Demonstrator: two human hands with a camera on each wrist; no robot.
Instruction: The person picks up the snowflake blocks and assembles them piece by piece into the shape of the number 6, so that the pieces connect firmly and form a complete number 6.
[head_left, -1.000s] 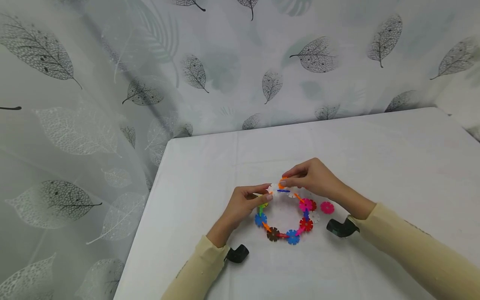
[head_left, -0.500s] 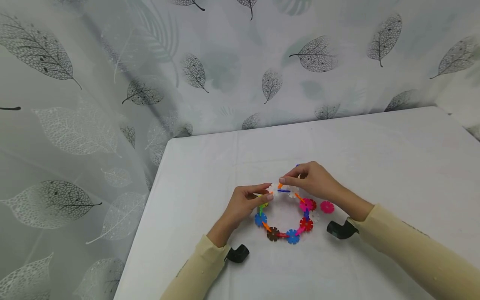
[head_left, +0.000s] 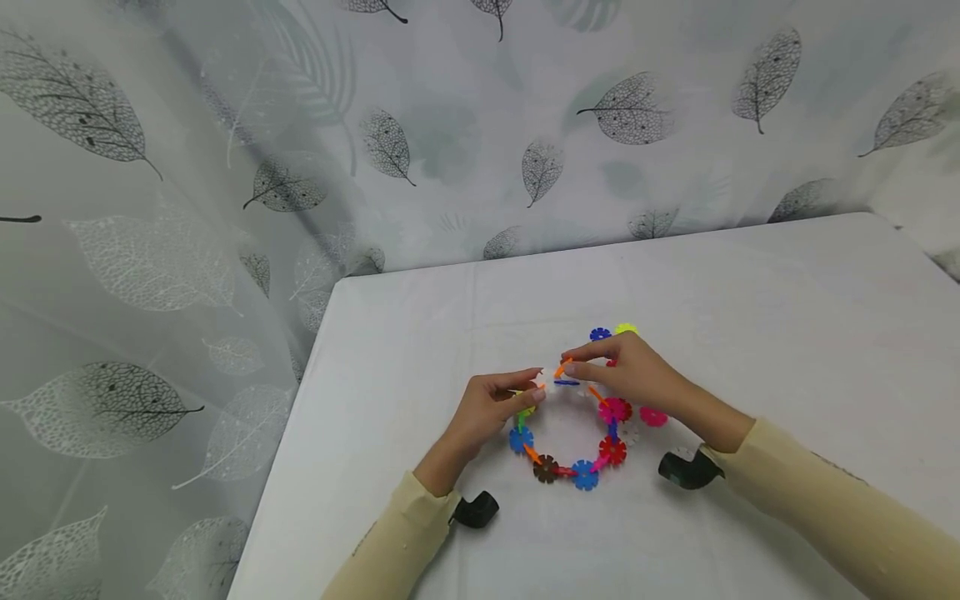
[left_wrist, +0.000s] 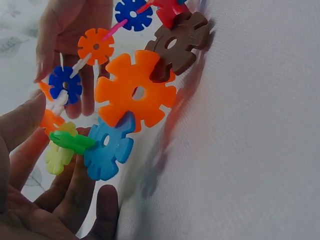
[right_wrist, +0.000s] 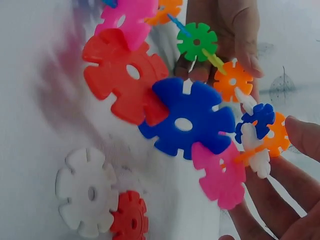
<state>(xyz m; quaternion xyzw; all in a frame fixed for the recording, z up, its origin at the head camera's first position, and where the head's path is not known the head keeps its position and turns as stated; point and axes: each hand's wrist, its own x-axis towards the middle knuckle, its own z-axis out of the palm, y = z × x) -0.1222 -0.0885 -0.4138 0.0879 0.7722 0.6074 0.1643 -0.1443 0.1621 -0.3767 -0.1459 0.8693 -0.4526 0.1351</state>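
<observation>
Right hand (head_left: 637,367) shifted (left (head_left: 491,406) steady), baring yellow disc (head_left: 627,327).

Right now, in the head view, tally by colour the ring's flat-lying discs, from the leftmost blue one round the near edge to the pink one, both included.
Blue discs: 2
Brown disc: 1
Red disc: 1
Pink disc: 1
Total: 5

A pale curtain (head_left: 457,212), printed with black and white leaves (head_left: 542,172), hung behind and left of the white surface (head_left: 405,333), softly lit.
</observation>
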